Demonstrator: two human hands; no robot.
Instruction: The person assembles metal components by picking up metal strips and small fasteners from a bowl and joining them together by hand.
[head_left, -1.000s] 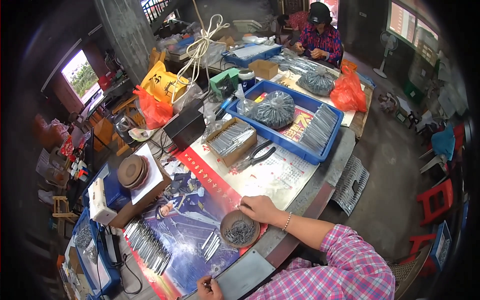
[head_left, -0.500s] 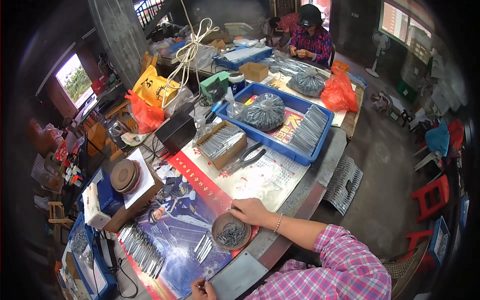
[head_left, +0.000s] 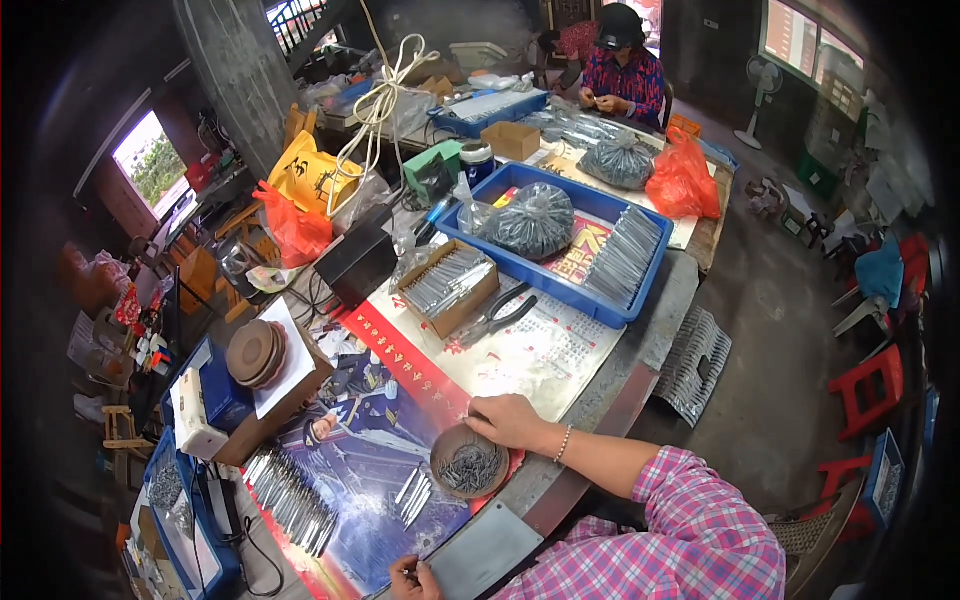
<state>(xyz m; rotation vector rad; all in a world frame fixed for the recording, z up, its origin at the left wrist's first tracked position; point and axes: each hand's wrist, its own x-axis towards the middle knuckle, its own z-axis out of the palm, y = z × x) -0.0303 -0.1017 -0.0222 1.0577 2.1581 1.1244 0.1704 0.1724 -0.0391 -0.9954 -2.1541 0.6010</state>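
Note:
My right hand (head_left: pixel 512 421) is closed at the far rim of a small brown bowl (head_left: pixel 440 466), with its fingers curled against the rim. Small grey metal pins (head_left: pixel 470 468) lie in the bowl. At the lower edge, my left hand (head_left: pixel 416 582) has its fingertips pinched together beside a grey metal plate (head_left: pixel 485 553); whatever is between them is too small to name. A few thin metal rods (head_left: pixel 413 496) lie on the printed sheet left of the bowl. Farther left is a large row of similar rods (head_left: pixel 290 503).
Pliers (head_left: pixel 500 316) lie beside a cardboard box of rods (head_left: pixel 447 288). Behind them a blue tray (head_left: pixel 622 318) holds a bagged bundle and more rods. A brown box (head_left: pixel 310 385) stands at the left. Across the tables sits a person in a dark cap (head_left: pixel 622 80).
The whole view has shifted slightly. Both hands keep nearly the same places, the right at the bowl and the left by the metal plate.

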